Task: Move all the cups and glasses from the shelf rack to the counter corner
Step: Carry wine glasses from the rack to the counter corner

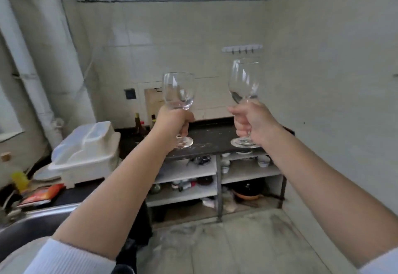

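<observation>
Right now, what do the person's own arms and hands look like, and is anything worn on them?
Two bare hands, the left hand and the right hand, with no gloves; no rings or watch can be seen. Both forearms are uncovered. Light bluish-white ribbed knit sleeves are pushed up towards the elbows: the left sleeve and the right sleeve show at the bottom corners.
</observation>
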